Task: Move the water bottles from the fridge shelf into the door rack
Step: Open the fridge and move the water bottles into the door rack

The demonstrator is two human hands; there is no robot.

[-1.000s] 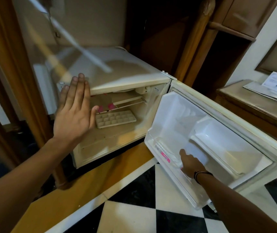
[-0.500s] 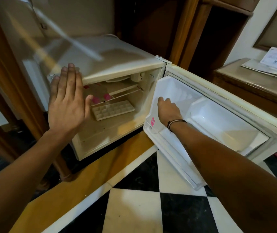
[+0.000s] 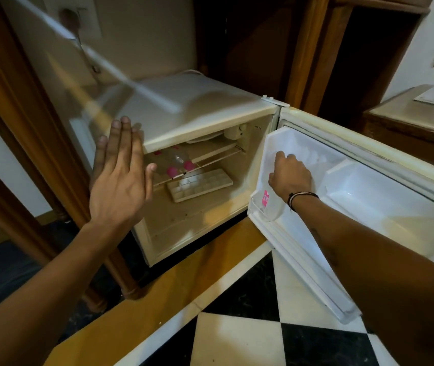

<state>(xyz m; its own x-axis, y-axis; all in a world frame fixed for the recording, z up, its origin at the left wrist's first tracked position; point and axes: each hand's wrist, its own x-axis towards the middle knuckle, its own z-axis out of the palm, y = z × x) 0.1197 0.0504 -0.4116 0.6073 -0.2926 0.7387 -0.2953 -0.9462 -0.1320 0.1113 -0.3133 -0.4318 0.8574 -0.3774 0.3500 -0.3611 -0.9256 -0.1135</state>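
Observation:
The small white fridge [image 3: 205, 112] stands open, its door swung out to the right. Clear water bottles with pink caps and labels [image 3: 177, 162] lie on the wire shelf [image 3: 218, 155] inside. Another bottle with a pink label [image 3: 265, 198] stands in the door rack [image 3: 276, 216], at the end nearest the fridge body. My right hand [image 3: 291, 177] is curled over the top of that bottle. My left hand [image 3: 120, 178] is raised flat with fingers apart, in front of the fridge's left edge, and holds nothing.
A white ice tray [image 3: 200, 184] lies on the fridge floor below the shelf. A wooden post [image 3: 39, 143] stands left of the fridge, and a wooden table with papers [image 3: 416, 112] is at the right. The floor has black and white tiles [image 3: 250, 313].
My right hand has moved from the middle of the door rack to its end nearest the fridge body and now rests over the bottle there. My left hand stays raised.

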